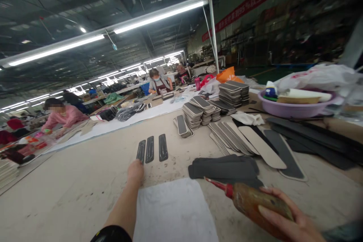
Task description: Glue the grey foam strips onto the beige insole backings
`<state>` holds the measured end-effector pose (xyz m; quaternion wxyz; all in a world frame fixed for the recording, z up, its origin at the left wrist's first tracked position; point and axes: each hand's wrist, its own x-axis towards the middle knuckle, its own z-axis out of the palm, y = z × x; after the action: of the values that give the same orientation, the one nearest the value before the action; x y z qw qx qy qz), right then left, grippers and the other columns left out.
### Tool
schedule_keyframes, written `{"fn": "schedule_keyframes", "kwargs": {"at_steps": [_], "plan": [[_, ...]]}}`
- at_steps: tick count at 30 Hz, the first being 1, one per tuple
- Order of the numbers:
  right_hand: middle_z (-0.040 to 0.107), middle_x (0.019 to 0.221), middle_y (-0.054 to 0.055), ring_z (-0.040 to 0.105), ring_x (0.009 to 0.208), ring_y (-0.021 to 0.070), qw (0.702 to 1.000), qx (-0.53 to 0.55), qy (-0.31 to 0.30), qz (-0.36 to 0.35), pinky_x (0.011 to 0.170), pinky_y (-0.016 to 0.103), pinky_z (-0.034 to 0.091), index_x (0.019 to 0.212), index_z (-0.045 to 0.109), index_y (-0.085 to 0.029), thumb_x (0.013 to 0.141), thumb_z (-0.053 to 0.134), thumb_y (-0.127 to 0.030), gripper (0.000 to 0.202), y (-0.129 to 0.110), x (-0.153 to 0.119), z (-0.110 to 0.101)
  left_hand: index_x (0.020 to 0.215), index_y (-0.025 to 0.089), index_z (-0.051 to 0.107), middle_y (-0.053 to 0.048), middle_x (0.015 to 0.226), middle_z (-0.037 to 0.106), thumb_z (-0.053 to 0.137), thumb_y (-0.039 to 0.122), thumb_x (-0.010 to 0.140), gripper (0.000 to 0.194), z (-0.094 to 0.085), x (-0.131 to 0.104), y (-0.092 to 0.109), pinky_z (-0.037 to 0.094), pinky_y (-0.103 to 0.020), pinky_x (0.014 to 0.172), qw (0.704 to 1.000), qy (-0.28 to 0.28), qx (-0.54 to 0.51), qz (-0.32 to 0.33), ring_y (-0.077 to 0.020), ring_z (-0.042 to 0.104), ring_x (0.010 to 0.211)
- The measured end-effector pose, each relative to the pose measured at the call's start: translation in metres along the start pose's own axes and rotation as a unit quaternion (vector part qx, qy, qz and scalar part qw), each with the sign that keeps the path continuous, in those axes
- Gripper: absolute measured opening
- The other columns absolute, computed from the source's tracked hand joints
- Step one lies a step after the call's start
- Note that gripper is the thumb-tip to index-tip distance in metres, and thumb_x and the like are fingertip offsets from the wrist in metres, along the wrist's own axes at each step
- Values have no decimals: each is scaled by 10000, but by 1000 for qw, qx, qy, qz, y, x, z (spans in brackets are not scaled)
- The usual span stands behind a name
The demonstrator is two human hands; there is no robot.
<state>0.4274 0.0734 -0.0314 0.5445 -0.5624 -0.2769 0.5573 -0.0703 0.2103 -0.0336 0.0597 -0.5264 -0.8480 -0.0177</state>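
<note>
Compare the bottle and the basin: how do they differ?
The bottle is brown with a red nozzle; the basin is purple. The bottle is held tilted in the right hand; the basin rests on the table. Both are in the view's right half.

**Large factory workshop**

Tube lights (159, 18) run in long rows under a high metal roof (56, 11), and a red banner (244, 6) with white lettering hangs at one side. People (161, 86) work at long worktops; the nearest worktop (90, 166), stained, bears stacks of matching flat pieces (195, 113) and a grimy, red-tipped bottle (252, 202) is held over it.
</note>
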Motion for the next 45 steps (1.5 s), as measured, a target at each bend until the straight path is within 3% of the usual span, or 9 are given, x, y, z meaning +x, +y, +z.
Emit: {"fn": "schedule_keyframes", "kwargs": {"at_steps": [7,10,14,19,24,28,34,40,45], "plan": [[675,985,7,645,868,197,990,142,3,1,695,225,521,1045,538,-272,564,803,-328,552,-34,-17,10,1092,148,607,-128,1179,600,380,209,856,332,-14,-45,62,456,-329,893,989,59,-81,105,-215,592,1027],[669,970,-13,639,862,175,985,172,5,-10,692,203,512,1015,541,-274,578,804,-301,510,-33,-13,4,1141,230,589,-34,1239,574,474,318,854,322,-12,-87,113,402,-258,991,961,48,-122,245,-157,522,1132],[656,978,-32,626,872,151,982,186,-7,-13,707,188,497,1015,542,-283,603,796,-286,484,-34,-14,0,1212,186,546,-80,1257,556,552,315,827,406,-7,-128,169,382,-361,1032,876,7,-160,456,-215,472,1176],[631,990,-39,610,887,144,977,209,-19,-22,747,207,480,1005,533,-267,606,800,-273,480,-39,-16,0,1094,176,632,-82,1129,625,498,289,859,293,-10,-133,195,425,-370,975,865,-28,-145,480,-207,559,1038],[635,912,-33,612,854,157,968,241,-50,-47,759,255,468,988,507,-250,617,790,-253,466,-41,-17,1,974,197,689,-77,1084,657,448,293,867,280,-16,-114,196,461,-354,929,838,-63,-159,518,-198,598,991],[631,836,-35,615,789,173,960,264,-57,-68,727,292,471,939,504,-240,573,796,-225,469,-39,-18,4,900,245,691,-53,1049,674,394,284,860,302,2,-99,192,460,-357,939,839,-68,-147,519,-193,607,991],[620,778,-45,596,724,162,958,272,-42,-77,662,279,468,880,506,-230,523,805,-211,467,-40,-14,4,879,236,648,-88,955,673,418,332,821,256,12,-101,185,501,-406,852,841,104,-145,510,-251,629,896],[628,883,-23,599,820,168,970,226,-55,-69,749,294,457,977,495,-237,613,776,-249,459,-42,-26,0,881,237,634,-79,970,659,443,329,845,215,-44,-179,122,480,-400,868,874,130,-80,461,-236,605,916],[624,932,-11,598,854,187,984,139,-95,-50,747,296,458,1010,505,-244,626,779,-294,475,-31,-29,5,799,247,617,-49,860,650,401,244,882,231,-45,-264,75,515,-336,750,899,37,-49,434,-177,609,780]]}}
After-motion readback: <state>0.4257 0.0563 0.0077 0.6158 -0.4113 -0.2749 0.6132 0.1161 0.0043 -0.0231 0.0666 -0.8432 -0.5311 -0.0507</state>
